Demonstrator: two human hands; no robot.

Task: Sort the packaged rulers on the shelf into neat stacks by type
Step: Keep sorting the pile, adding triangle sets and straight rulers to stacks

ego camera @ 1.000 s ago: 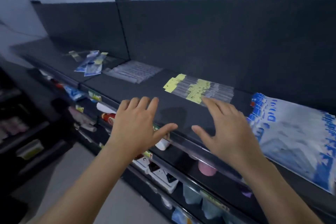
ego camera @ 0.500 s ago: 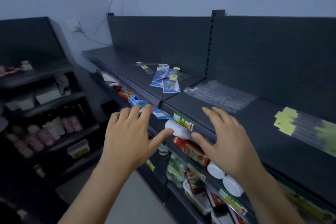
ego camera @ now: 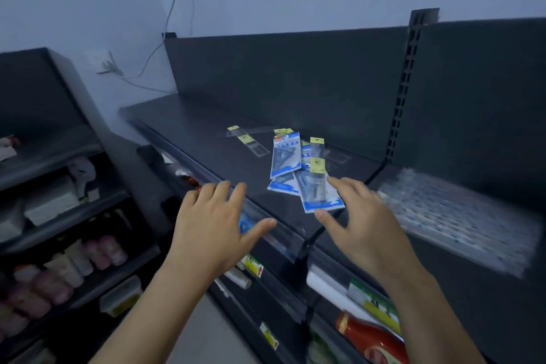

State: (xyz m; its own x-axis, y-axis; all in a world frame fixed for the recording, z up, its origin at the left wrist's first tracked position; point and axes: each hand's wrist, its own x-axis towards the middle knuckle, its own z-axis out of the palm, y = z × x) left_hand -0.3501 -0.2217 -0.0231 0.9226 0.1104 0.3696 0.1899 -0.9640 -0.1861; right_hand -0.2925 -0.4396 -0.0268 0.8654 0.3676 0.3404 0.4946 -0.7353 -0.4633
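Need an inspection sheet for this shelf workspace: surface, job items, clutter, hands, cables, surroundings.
Surface: dark top shelf, two sections meeting at an upright.
Job's things: blue-and-white ruler packs in a loose overlapping pile, unsorted; clear packs with yellow tags mixed in and strewn behind.
Clutter: blurred clear packets on the right section.
Grippers: left hand open over the shelf's front edge, holding nothing; right hand open, fingertips by the nearest blue pack, contact unclear.
Cables: white cable runs down the wall towards a socket.
Surroundings: lower shelves with goods, including a red packet; side rack with pink bottles.
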